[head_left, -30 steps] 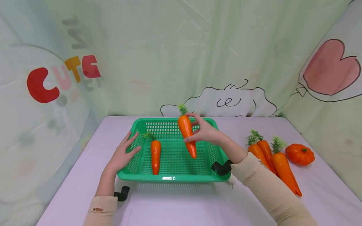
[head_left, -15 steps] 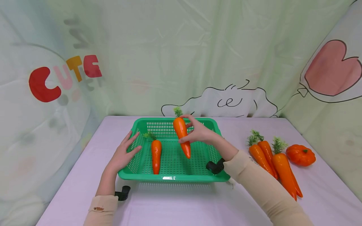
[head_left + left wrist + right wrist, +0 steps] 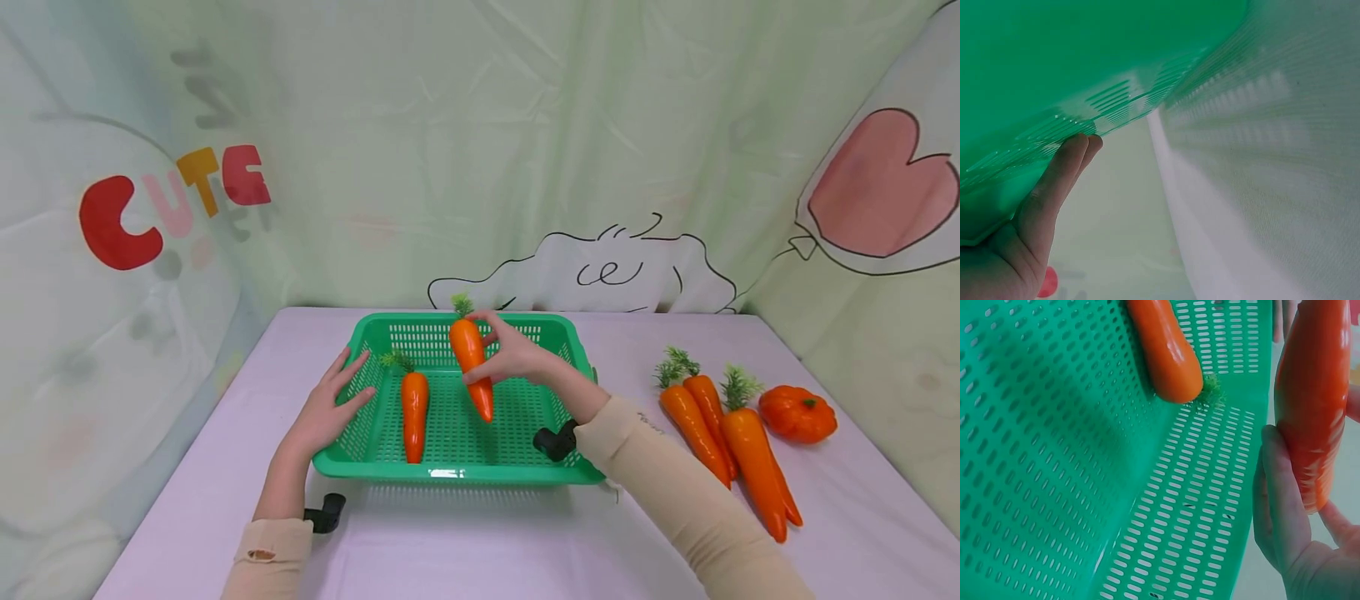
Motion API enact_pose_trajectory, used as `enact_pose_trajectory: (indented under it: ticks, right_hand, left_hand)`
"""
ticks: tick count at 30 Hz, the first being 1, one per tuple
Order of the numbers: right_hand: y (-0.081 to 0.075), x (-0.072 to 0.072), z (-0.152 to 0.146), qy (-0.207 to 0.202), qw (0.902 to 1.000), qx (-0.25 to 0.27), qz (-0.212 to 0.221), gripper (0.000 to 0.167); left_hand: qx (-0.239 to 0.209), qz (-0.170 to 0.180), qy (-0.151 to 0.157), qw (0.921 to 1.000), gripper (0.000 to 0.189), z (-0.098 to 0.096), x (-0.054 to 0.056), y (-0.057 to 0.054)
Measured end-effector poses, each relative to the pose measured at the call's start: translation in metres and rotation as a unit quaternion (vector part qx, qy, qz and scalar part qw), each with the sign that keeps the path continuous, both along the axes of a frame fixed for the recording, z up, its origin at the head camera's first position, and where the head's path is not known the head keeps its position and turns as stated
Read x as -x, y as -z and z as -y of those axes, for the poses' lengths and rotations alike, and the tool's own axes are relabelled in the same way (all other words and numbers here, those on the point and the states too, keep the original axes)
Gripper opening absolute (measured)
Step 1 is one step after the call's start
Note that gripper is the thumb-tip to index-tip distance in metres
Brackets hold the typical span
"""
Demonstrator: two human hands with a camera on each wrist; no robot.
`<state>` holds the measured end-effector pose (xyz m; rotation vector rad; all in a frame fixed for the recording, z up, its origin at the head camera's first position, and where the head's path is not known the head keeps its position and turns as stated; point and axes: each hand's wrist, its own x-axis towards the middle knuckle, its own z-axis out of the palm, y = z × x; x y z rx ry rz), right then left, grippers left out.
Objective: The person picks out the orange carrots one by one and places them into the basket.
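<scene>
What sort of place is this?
Probably a staged tabletop set, perhaps for play or filming: a pale green, cartoon-printed fabric backdrop hangs behind a pale lilac, cloth-covered table, where a green perforated plastic basket contains a glossy orange, artificial-looking carrot.

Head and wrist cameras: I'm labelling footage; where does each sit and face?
Head: head-worn, facing forward and down at green basket; left hand, right hand, sleeves visible.
Left wrist: worn there, facing basket's outer side; left hand visible.
Right wrist: worn there, facing inside basket; right hand, apparently left fingers.
Head and right wrist share held carrot, lying carrot.
</scene>
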<state>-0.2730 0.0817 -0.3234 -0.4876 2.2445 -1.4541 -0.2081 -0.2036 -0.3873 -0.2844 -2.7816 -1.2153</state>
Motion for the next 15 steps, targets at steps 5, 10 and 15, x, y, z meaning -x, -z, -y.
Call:
enact_pose_trajectory:
  ticks: [5, 10, 15]
  right_hand:
    - [0.004, 0.002, 0.007, -0.004, 1.0000, -0.005, 0.006, 0.085]
    - [0.008, 0.003, 0.014, -0.011, 0.9997, -0.005, 0.021, 0.084]
    - [0.010, 0.004, 0.019, -0.011, 0.9995, -0.009, 0.027, 0.084]
  left_hand:
    - [-0.001, 0.000, 0.001, 1.0000, 0.061, 0.000, -0.001, -0.001]
    - [-0.002, 0.000, 0.002, 1.0000, 0.061, 0.000, -0.001, -0.001]
    - [-0.004, -0.001, 0.003, 1.0000, 0.061, 0.000, 0.000, -0.001]
